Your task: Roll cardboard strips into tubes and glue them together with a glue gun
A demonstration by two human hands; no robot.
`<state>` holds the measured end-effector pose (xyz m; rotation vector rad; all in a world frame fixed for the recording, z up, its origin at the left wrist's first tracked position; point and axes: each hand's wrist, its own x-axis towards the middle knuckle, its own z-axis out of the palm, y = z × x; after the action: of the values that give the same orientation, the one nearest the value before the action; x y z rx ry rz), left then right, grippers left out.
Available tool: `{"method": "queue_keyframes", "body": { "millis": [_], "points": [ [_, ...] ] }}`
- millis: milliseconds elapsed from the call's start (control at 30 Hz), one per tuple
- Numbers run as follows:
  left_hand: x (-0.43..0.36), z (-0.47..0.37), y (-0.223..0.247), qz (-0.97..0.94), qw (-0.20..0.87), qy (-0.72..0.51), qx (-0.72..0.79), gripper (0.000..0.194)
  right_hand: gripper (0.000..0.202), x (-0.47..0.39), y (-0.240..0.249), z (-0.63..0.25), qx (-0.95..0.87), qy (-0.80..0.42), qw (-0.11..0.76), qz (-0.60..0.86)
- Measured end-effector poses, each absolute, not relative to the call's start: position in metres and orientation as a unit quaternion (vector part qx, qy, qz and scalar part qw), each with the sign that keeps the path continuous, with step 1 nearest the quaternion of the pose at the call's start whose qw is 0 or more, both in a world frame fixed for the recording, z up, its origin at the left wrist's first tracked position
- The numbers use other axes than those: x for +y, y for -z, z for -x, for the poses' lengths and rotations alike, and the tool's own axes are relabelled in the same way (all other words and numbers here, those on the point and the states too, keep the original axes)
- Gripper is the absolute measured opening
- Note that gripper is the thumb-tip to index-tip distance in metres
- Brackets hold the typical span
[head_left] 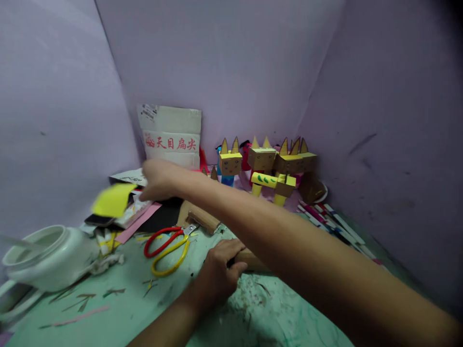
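My left hand (222,267) is closed around the end of a brown cardboard piece (255,261) low over the table; my right forearm hides the rest of it. Stretched across to the left, my right hand (161,180) is smeared by motion beside a sheet of yellow paper (114,201). Whether its fingers touch the sheet I cannot tell. Scissors (170,250) with one red and one yellow handle lie left of my left hand. Just behind them rests a rolled cardboard piece (203,221).
A white pot (54,260) stands at the left. Behind are a flattened white carton (171,132) and cardboard animal figures (230,164). Several marker pens (336,226) lie at the right. A pink paper strip (139,222) and scraps (85,299) lie on the green table (137,320).
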<state>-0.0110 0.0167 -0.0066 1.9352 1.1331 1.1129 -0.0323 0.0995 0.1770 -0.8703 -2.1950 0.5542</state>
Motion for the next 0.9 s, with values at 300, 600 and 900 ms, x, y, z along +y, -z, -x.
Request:
{"method": "queue_keyframes", "body": {
  "millis": [300, 600, 900],
  "points": [
    [0.017, 0.013, 0.003, -0.76, 0.305, -0.411, 0.401, 0.037, 0.027, 0.046, -0.078, -0.156, -0.843, -0.13, 0.178, 0.491],
    [0.016, 0.016, 0.01, -0.738, 0.307, -0.424, 0.425, 0.033, 0.046, 0.01, -0.025, -0.174, -0.809, -0.233, 0.206, 0.499],
    [0.013, 0.023, 0.001, -0.597, 0.348, -0.519, 0.504, 0.041, 0.046, 0.014, -0.042, -0.189, -0.599, -0.584, 0.341, 0.428]
  ]
}}
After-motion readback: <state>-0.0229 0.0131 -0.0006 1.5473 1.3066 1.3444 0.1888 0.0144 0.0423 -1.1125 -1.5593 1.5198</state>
